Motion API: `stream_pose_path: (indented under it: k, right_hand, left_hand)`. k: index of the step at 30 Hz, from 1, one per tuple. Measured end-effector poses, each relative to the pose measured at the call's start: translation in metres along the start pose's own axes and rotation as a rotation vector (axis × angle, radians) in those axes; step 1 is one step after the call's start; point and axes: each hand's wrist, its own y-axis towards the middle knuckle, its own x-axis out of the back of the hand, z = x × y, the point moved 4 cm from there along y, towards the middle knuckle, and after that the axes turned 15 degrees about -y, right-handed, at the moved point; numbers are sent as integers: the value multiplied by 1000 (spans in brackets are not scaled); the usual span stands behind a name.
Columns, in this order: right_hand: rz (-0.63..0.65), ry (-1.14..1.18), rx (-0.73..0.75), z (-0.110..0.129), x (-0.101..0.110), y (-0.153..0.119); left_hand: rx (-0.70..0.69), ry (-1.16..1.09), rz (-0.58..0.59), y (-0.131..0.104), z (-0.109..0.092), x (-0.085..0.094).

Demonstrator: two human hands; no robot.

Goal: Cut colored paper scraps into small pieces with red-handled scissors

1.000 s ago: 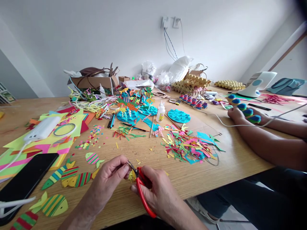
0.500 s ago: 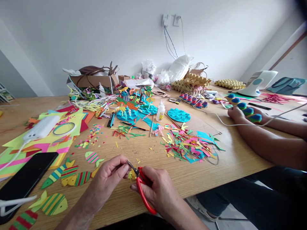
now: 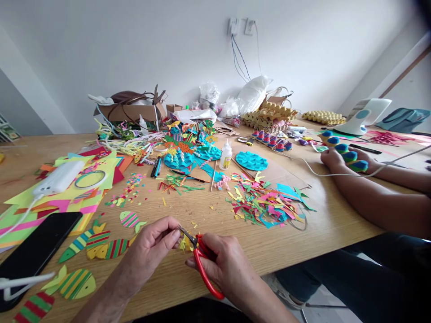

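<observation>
Scissors point(image 3: 192, 240) held over the table point(image 3: 177, 287) close to its near edge, blades slanting up toward the far left corner. Right hand point(image 3: 225, 264): fingers wrapped round the red handles, one loop hanging free below the palm. Left hand point(image 3: 158, 244): thumb and forefinger pressed together in a pinch at the blade tips; anything between them is too small or hidden to tell. Yellow scraps point(image 3: 184, 244) show just behind the blades; whether held or lying loose, cannot tell. Handling, as judged: scissors light, rigid, handles probably smooth; best hold is at the handles, clear of the points. Scraps surely very light and limp, easily creased or torn; take by an edge, lightly. Paper fish point(image 3: 78, 284) toward the near left corner likely similar. Containers: box point(image 3: 123, 114) along the far edge, left of centre, a brown bag point(image 3: 126, 99) lying in its top, lower contents hidden. Smaller box point(image 3: 174, 109) beside it, inside not visible. Glue bottle point(image 3: 226, 156) upright mid-table, nozzle up, fill level unclear. White sack point(image 3: 254, 94) at the far edge, contents hidden. Egg trays point(image 3: 267, 115) stacked just in front of it.
</observation>
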Motion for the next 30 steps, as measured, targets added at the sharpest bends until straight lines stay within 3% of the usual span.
stream_pose_path:
  k: [8, 11, 14, 18, 22, 25, 30]
  right_hand:
    - [37, -106, -12, -3, 5, 3]
    - [75, -208, -28, -2, 11, 5]
    - [116, -329, -47, -3, 16, 6]
    - [183, -432, -85, -9, 19, 6]
    - [222, -472, -114, -18, 18, 6]
    - [219, -521, -122, -25, 18, 6]
    - [184, -592, -91, -33, 17, 7]
  left_hand:
    - [7, 77, -2, 0, -3, 4]
    - [6, 185, 7, 4, -7, 13]
    - [5, 372, -5, 15, -10, 39]
    - [74, 928, -63, 33, -11, 96]
    - [123, 1081, -97, 44, -5, 139]
    - [153, 1156, -87, 47, 5, 153]
    - [166, 1226, -57, 49, 13, 159]
